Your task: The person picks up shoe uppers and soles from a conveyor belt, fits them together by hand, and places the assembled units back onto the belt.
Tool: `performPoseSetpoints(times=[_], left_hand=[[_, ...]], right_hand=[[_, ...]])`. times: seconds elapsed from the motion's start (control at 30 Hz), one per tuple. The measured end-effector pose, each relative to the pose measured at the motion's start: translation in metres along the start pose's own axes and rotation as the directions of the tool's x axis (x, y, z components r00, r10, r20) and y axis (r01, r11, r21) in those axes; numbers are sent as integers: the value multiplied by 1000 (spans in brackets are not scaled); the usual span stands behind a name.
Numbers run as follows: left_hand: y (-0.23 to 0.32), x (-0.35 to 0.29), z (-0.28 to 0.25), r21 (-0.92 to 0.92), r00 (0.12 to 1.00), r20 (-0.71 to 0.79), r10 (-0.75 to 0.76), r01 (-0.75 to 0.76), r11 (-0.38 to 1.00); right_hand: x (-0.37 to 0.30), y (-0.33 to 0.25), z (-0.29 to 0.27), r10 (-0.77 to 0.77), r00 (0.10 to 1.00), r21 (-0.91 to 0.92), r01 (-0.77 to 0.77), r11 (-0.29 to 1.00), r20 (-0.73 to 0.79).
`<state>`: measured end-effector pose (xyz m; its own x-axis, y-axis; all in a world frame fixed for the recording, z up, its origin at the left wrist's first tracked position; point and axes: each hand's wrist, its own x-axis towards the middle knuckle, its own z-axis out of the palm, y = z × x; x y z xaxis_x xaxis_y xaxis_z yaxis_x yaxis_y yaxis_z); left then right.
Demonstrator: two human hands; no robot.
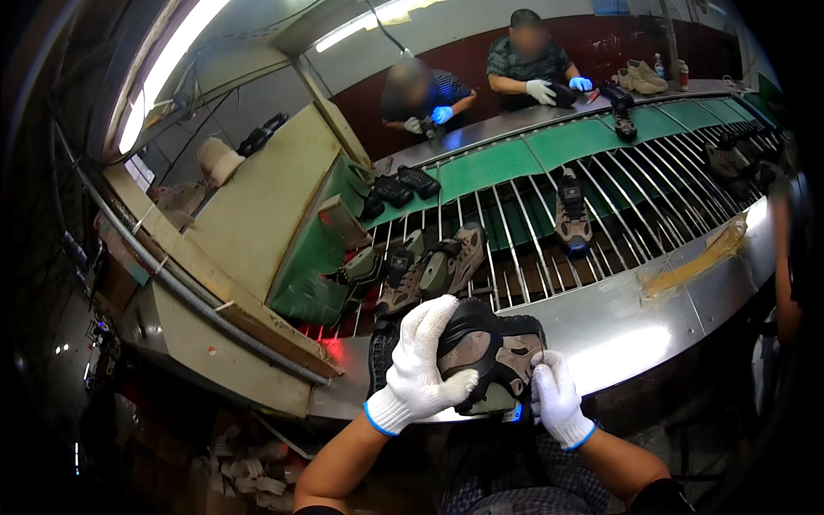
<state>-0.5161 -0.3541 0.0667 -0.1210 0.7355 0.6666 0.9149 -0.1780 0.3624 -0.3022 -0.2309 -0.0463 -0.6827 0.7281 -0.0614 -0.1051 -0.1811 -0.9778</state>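
Note:
A brown-and-black shoe (470, 353) lies tilted on its side at the near edge of the metal bench, with a greenish-grey form showing at its opening. My left hand (418, 371), in a white knitted glove with a blue cuff, grips it from the left, thumb and fingers apart around it. My right hand (556, 392), gloved alike, is closed in a pinch against the shoe's right side. Something thin and dark seems to stick up from those fingertips, too small to name. Partly behind my left hand stands another shoe with a dark ridged sole (380, 360).
Beyond the metal bench (618, 339) runs a rack of metal rollers (512, 245) carrying several shoes, one brown-and-black shoe (572, 215) alone mid-rack. A green strip (493, 170) borders it. Two people work across the line. At left stands a pale machine housing (266, 202) beside red light.

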Motion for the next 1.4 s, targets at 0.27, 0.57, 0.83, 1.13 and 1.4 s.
performPoseSetpoints(times=[0.27,0.57,0.83,1.13,1.4], left_hand=[[-11,-82,3,60,960,-33,-279,281,958],[-21,-133,77,258,866,14,-501,480,838],[-26,-24,62,294,711,504,-491,394,871],[-38,-37,72,294,736,535,-414,298,908],[-36,-37,69,225,801,493,-338,258,940]], right_hand=[[-2,23,5,-78,988,-140,97,985,134],[27,-18,-33,20,907,-746,334,577,421],[65,-100,-5,114,877,-865,480,-149,467],[33,-81,36,243,752,-790,597,142,612],[64,-69,9,415,711,-774,633,-25,568]])
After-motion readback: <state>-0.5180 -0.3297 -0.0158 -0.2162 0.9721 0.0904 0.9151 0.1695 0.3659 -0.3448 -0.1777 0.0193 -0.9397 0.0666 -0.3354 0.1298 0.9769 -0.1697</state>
